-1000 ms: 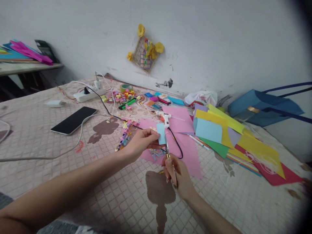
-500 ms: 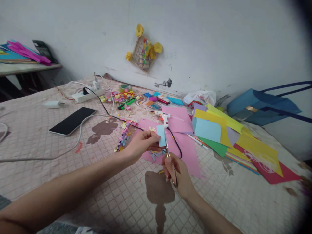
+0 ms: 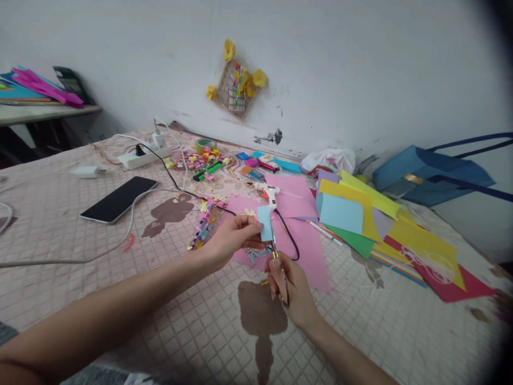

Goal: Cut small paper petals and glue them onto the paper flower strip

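Note:
A small light-blue piece of paper [image 3: 265,222] is pinched between the thumb and fingers of my left hand [image 3: 240,233]. Scissors [image 3: 274,253] sit in my right hand [image 3: 292,286], its fingers wrapped round the handles. Their blades point away from me and lie along the right edge of the blue paper. Beneath both hands are pink paper sheets [image 3: 312,256] on the quilted cloth, with small blue paper scraps [image 3: 253,255] under my left fingers. Just beyond the blue paper lies a white glue gun [image 3: 269,193], its black cord curving to the right of the scissors.
Coloured paper sheets [image 3: 348,214] are piled at the right, before a blue bag [image 3: 433,175]. A phone [image 3: 120,199] and power strip [image 3: 144,155] lie left, with cables crossing the cloth. Paper flowers [image 3: 196,159], a green cutter [image 3: 207,171] and tape [image 3: 206,145] lie at the back.
The scissors and my right hand have shifted very slightly, and the blades look closer together along the paper's edge. My left hand keeps the blue paper in the same place.

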Motion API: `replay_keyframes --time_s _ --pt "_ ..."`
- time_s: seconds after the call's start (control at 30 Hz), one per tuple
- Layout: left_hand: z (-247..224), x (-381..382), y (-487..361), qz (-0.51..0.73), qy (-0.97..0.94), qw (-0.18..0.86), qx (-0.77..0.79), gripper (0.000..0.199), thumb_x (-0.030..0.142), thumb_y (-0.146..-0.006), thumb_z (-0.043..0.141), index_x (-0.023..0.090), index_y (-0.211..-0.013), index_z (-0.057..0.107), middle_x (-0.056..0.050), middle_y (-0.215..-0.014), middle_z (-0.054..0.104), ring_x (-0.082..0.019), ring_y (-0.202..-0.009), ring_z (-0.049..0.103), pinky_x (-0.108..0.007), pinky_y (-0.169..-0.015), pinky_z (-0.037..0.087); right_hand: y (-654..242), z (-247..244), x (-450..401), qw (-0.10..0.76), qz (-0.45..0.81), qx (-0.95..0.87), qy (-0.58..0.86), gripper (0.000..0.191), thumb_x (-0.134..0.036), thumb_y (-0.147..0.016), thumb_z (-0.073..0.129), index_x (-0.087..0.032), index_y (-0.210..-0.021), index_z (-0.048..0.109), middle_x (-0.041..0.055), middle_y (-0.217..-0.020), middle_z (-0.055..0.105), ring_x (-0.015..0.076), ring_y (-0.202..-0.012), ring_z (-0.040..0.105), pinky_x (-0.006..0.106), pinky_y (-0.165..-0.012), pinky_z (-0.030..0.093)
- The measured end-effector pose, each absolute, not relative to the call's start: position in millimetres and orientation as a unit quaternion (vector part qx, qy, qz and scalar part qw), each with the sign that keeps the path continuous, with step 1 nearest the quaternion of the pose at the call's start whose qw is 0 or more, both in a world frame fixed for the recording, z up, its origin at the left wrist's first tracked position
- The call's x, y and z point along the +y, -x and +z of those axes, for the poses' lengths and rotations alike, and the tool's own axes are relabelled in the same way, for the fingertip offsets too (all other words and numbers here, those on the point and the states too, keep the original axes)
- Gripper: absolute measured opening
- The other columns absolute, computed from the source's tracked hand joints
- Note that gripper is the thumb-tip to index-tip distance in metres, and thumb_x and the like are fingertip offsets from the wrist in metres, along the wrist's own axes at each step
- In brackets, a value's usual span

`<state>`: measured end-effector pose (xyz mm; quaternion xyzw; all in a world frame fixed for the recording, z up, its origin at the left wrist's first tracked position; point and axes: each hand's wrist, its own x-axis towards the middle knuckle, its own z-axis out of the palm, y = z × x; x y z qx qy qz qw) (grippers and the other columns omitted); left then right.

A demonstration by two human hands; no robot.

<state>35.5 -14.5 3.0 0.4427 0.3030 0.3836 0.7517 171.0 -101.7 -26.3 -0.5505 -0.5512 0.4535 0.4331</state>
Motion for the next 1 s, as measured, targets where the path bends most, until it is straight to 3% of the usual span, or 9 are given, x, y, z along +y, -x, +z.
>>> replay_keyframes --time_s 1.0 --pt "0.6 -10.7 -30.0 0.371 -0.446 0.760 0.293 0.020 0.026 -0.074 0.064 0.011 -0.068 0.052 -0.003 -0.071 0.062 -0.014 -0.067 0.064 -0.037 -0.077 0.051 -178.0 -21.5 -100.0 0.416 0.481 -0.547 0.544 0.045 -0.062 -0.080 0.040 -0.018 -0.070 0.044 -0.0074 -0.046 0.036 0.0074 -0.039 0.035 0.020 -0.039 0.032"
